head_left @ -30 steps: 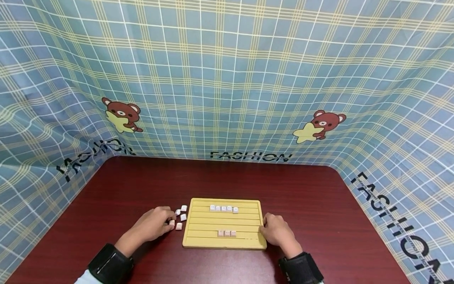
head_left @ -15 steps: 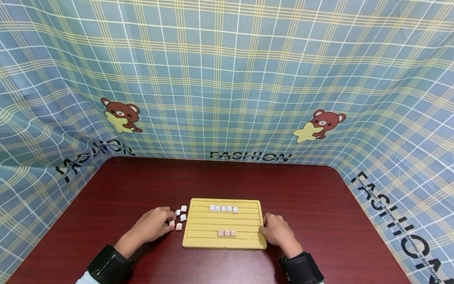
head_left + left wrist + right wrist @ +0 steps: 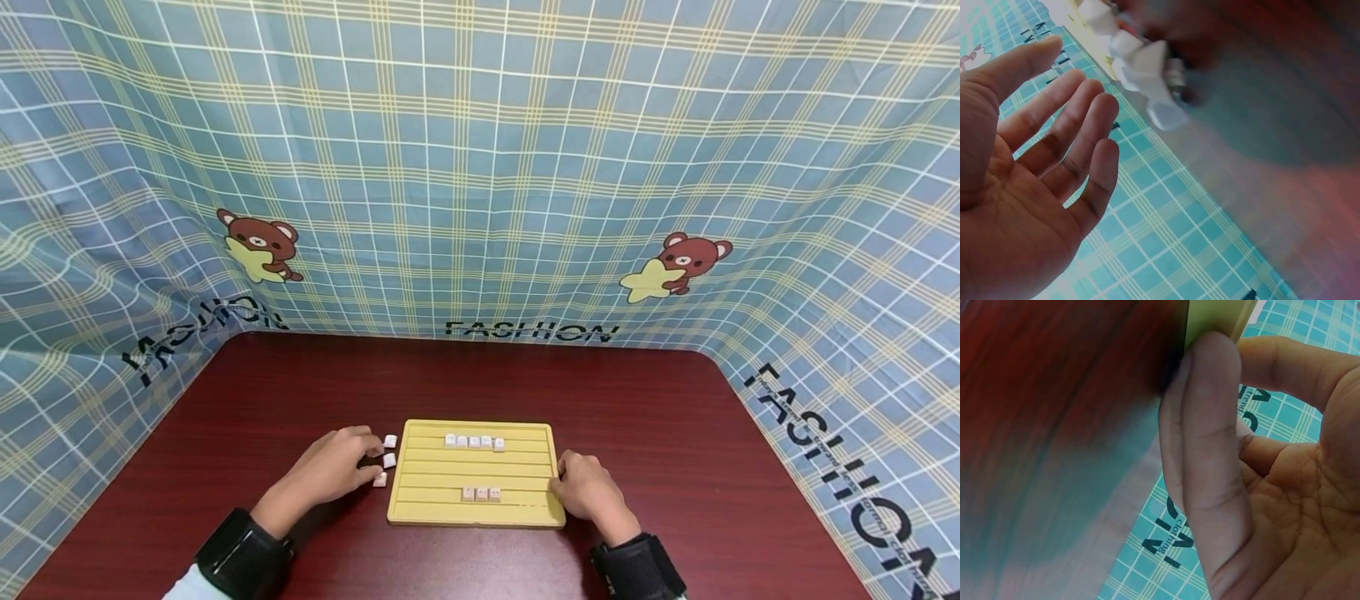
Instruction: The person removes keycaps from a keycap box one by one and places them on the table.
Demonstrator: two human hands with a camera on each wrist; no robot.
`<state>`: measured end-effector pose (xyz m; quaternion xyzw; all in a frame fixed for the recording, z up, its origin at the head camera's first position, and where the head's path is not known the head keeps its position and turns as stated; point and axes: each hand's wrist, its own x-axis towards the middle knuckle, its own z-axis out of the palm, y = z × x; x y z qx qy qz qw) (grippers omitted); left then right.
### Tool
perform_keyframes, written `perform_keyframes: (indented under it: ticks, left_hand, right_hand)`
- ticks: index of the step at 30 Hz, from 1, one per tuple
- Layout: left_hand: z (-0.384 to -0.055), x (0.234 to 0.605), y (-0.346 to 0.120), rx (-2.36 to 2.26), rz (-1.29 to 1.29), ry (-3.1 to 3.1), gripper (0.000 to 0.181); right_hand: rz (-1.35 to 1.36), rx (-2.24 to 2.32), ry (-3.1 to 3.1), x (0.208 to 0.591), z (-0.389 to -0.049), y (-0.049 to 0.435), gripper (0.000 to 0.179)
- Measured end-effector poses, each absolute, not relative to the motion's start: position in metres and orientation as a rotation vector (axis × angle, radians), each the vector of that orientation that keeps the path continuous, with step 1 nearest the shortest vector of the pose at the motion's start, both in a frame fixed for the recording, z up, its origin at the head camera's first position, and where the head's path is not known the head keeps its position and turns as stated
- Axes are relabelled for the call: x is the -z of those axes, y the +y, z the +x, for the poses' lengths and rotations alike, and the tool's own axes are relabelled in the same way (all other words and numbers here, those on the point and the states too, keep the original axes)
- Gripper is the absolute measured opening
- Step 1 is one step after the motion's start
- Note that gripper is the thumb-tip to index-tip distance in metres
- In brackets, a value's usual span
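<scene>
My left hand (image 3: 337, 462) hovers beside the loose white keycaps (image 3: 389, 460) left of a yellow ridged board (image 3: 472, 467). In the left wrist view its fingers are loosely bent with nothing between them, and several blurred keycaps (image 3: 1147, 69) lie beyond the fingertips. Three loose keycaps show in the head view; the hand may hide others. My right hand (image 3: 587, 485) holds the board's right edge, with thumb and fingers at its rim (image 3: 1216, 319). On the board stand a far row of white keycaps (image 3: 475, 442) and a nearer row of three pinkish keycaps (image 3: 482, 494).
The dark red table (image 3: 480, 383) reaches back to a blue plaid cloth (image 3: 480, 208) hanging behind and at both sides. Black bands (image 3: 243, 554) wrap both wrists. The board lies flat near the table's front, between the hands.
My left hand has moved slightly right and away from me, toward the board. Two loose keycaps by its fingers no longer show in the head view. The right hand stays at the board's edge.
</scene>
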<state>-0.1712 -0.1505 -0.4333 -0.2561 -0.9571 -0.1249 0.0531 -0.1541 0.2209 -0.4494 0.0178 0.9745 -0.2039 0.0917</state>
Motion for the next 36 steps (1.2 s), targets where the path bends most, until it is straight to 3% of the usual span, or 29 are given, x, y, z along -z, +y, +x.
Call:
perform_keyframes:
  ticks: [18,36]
  left_hand:
    - [-0.175,0.415,-0.086,0.414,-0.979,-2.856,0.022]
    - [-0.168,0.427,-0.043,0.315,-1.201,-2.757,0.015]
  right_hand:
    - [0.050,0.612,2.890,0.449,-0.152,0.219,0.015]
    - [0.065,0.609,2.901,0.450,-0.153,0.221,0.014]
